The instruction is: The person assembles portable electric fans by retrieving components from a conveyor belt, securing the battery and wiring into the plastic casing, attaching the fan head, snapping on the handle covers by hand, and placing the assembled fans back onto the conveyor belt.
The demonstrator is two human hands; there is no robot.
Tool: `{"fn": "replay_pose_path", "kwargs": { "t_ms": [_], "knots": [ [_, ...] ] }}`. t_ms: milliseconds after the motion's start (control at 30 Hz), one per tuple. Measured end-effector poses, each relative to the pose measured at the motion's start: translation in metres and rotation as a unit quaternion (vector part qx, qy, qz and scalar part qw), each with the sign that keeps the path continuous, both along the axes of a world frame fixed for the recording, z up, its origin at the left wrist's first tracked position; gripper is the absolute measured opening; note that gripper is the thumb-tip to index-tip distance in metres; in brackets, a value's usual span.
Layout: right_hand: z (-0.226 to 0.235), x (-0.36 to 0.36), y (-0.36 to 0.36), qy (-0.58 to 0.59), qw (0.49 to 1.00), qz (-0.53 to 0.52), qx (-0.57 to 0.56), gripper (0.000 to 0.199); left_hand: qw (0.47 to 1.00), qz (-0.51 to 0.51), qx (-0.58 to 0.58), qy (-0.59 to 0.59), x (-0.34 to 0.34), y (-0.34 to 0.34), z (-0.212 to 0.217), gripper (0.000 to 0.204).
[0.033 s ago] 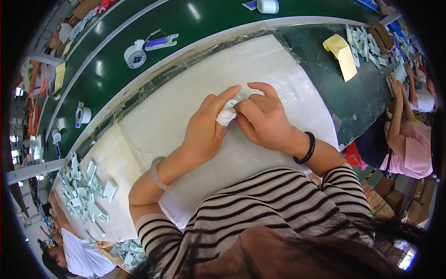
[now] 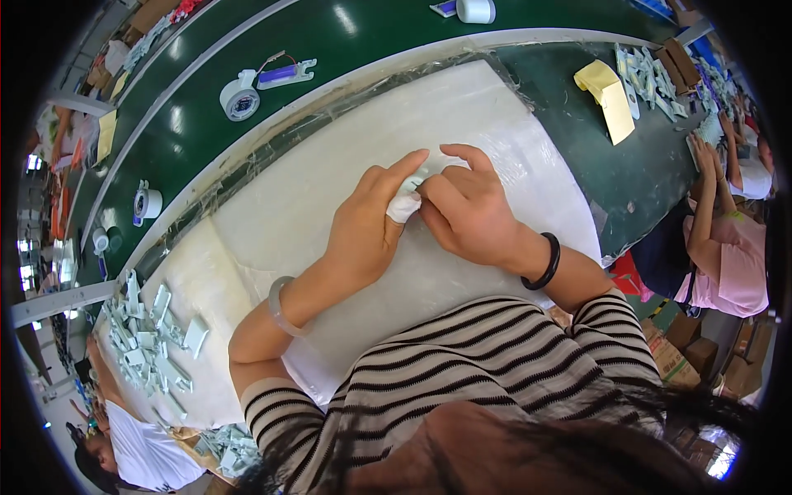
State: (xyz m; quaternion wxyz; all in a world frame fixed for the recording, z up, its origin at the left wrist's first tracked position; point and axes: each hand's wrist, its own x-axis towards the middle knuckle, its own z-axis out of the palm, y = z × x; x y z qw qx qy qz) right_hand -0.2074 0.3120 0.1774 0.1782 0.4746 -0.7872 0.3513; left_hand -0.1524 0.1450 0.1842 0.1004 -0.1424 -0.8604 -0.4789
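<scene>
Closest to me, below my forearms, spreads my black-and-white striped shirt (image 2: 470, 351); a pale bracelet (image 2: 280, 307) circles my left wrist, a black bangle (image 2: 552, 262) my right. My left grip (image 2: 367, 219) is clamped, thumb and index finger, on a small pale-green plastic piece (image 2: 417, 179), above the white sheet (image 2: 462, 107). Something white (image 2: 403, 207) sits at that thumb's tip (covering or part, I can't tell). My right grip (image 2: 466, 206) is curled against it, index finger bent; whether those fingertips pinch anything is hidden. Off to the left lies a heap of pale-green plastic parts (image 2: 157, 340). Beyond the sheet, a white round device (image 2: 242, 97) wired to a purple cell (image 2: 277, 76) rests on the green conveyor (image 2: 371, 33).
</scene>
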Motion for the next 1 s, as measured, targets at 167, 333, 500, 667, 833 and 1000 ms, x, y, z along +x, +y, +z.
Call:
{"fn": "replay_pose_path", "kwargs": {
  "t_ms": [167, 333, 500, 667, 833, 1000],
  "knots": [
    [0.000, 0.001, -0.002, 0.043, 0.999, -0.010, 0.007, 0.018, 0.972, -0.019, 0.138, -0.190, -0.002, -0.007, 0.014, 0.033],
    [0.006, 0.001, 0.003, 0.013, 0.999, -0.009, 0.037, 0.019, 0.972, -0.006, 0.146, -0.181, -0.004, -0.005, 0.004, 0.033],
    [0.006, 0.002, 0.006, 0.013, 1.000, -0.016, 0.004, 0.017, 0.984, 0.023, 0.111, -0.140, -0.009, -0.010, 0.006, 0.037],
    [0.006, -0.003, 0.009, 0.023, 0.998, -0.032, -0.048, 0.022, 0.897, -0.014, 0.306, -0.320, -0.008, -0.018, 0.002, 0.037],
    [0.005, -0.007, 0.012, 0.006, 0.997, -0.013, -0.074, 0.025, 0.874, -0.008, 0.408, -0.264, -0.006, -0.007, -0.014, 0.036],
    [0.003, -0.008, 0.011, 0.001, 0.995, 0.012, -0.095, 0.024, 0.887, -0.042, 0.384, -0.254, -0.008, -0.012, -0.015, 0.039]
  ]
}}
